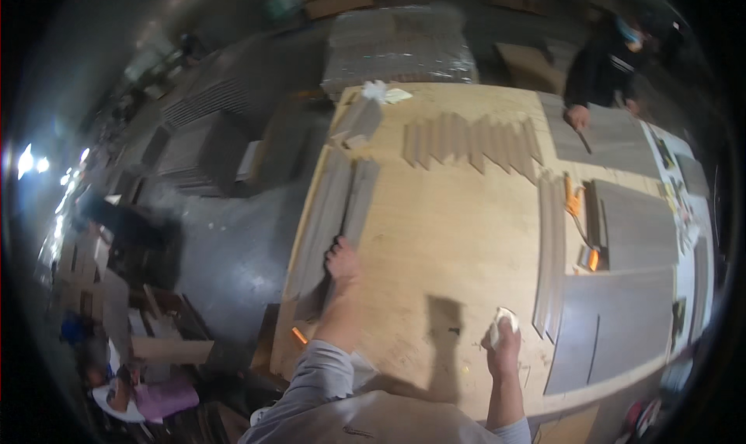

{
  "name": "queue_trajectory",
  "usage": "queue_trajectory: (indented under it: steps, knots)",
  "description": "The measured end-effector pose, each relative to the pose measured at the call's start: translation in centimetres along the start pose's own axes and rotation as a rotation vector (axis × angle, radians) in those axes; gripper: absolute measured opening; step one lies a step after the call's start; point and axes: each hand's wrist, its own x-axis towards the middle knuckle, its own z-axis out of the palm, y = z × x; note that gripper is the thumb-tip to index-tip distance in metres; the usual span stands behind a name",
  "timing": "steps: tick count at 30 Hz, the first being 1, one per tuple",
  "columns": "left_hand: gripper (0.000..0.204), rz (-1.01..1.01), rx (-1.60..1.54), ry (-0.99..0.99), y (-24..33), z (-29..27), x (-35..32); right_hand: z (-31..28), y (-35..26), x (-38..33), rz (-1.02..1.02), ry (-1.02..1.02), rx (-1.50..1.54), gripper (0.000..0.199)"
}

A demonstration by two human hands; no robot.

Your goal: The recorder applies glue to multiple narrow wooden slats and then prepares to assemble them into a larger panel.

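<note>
Head view: long grey-brown boards (317, 211) lie lengthwise along the left side of a wooden tabletop (443, 234), probably aligned for easy reach. The left hand (343, 264) rests there, grip unclear; the right hand (504, 351), well apart, clutches a crumpled off-white cloth (503, 317).

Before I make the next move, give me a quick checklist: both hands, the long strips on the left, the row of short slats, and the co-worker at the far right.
1. Left hand at the long strips: ok.
2. Left hand's grip firm: cannot tell; the fingertips are not clear.
3. Right hand holding the pale wad: ok.
4. Short slats level at their near ends: not ok; the ends are staggered.
5. Co-worker's hand apart from both hands: ok; it is over a grey panel.
</note>
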Motion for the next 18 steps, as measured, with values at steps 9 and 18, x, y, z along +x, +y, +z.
queue_trajectory:
  steps: [9,18]
  knots:
    - [0.063,-0.036,-0.364,-0.140,-3.5,-4.9,-0.4,-1.6,0.6,-4.2,-0.076,0.017,0.074,0.027]
    - [0.053,-0.053,-1.116,-0.730,2.3,-3.7,-14.2,-6.3,0.5,-3.8,-0.052,0.090,0.069,0.028]
